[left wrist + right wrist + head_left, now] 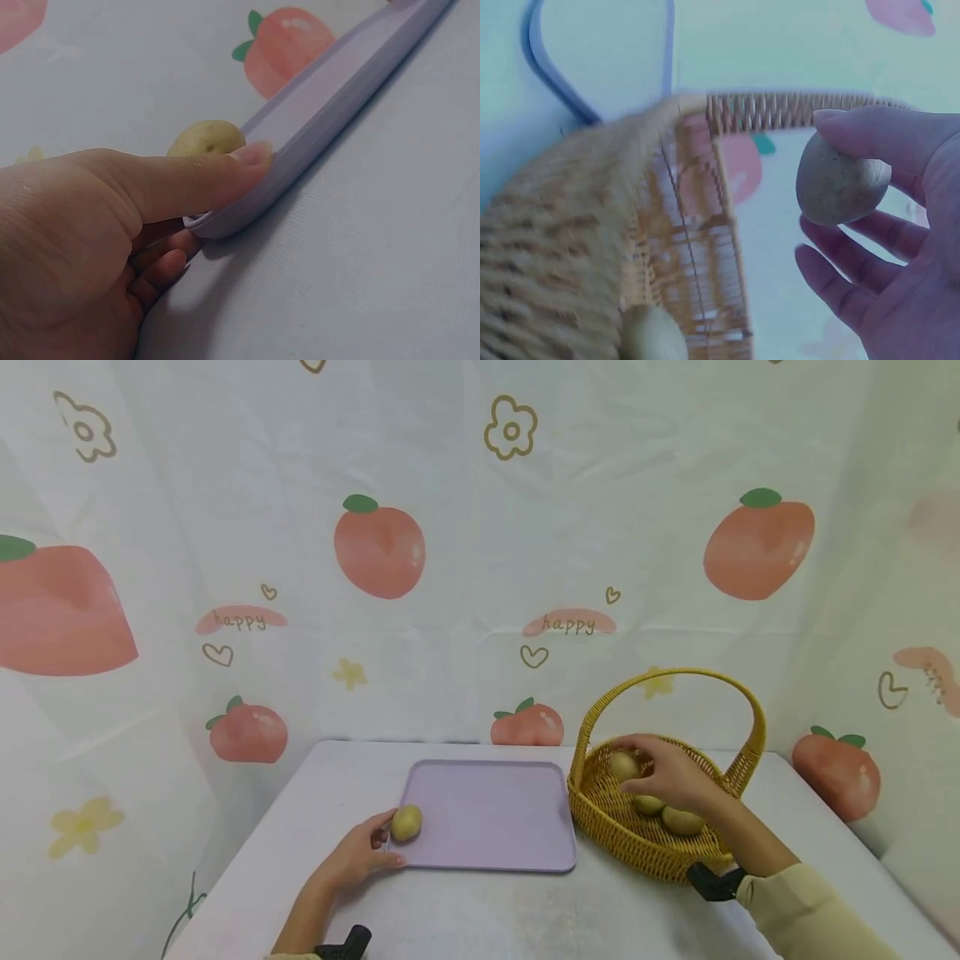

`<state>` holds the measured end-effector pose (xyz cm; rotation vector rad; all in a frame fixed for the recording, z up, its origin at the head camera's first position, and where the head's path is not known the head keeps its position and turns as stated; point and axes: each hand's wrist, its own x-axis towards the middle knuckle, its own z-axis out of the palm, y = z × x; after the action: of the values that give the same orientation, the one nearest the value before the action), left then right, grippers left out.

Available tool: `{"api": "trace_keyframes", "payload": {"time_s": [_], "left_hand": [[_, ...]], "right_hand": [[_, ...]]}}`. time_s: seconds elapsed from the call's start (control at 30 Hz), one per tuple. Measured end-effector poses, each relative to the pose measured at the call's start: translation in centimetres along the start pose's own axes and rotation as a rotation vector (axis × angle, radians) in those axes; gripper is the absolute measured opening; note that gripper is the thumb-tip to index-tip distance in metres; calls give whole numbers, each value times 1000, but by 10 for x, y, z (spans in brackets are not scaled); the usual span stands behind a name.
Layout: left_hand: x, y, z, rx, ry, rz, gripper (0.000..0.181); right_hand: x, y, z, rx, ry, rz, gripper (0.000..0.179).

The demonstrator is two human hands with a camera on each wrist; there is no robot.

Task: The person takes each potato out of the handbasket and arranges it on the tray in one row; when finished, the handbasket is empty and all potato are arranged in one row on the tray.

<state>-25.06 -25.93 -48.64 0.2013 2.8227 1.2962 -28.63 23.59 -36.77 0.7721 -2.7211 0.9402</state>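
A potato (840,184) is held between the thumb and fingers of my right hand (671,774), over the yellow wicker basket (626,842). More potatoes (682,821) lie inside the basket, partly hidden by that hand and wrist. My left hand (356,856) grips the near left corner of the lilac tray (487,818), its thumb along the tray's outer wall in the left wrist view. One potato (407,823) rests on the tray at its left edge, close to the left fingers. In the left wrist view the thumb covers part of this potato (206,136).
The basket's tall arched handle (675,672) rises above the right hand. Tray and basket stand side by side on a white table (480,914). Behind the table hangs a white cloth (450,677) printed with peaches and flowers.
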Motion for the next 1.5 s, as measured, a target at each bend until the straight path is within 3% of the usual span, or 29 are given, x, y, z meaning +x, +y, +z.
{"api": "trace_keyframes", "payload": {"time_s": [0.17,0.53,1.0,1.5], "left_hand": [[0,3,-1,8,8,-1,88],[0,3,2,7,14,-26,87],[-1,4,1,10,13,-32,86],[0,3,2,4,20,-37,86]], "right_hand": [[-1,-16,11,42,32,-66,57],[11,-49,36,84,-26,-113,55],[44,-70,100,125,-54,-209,53],[79,-81,186,172,-161,-99,49]]}}
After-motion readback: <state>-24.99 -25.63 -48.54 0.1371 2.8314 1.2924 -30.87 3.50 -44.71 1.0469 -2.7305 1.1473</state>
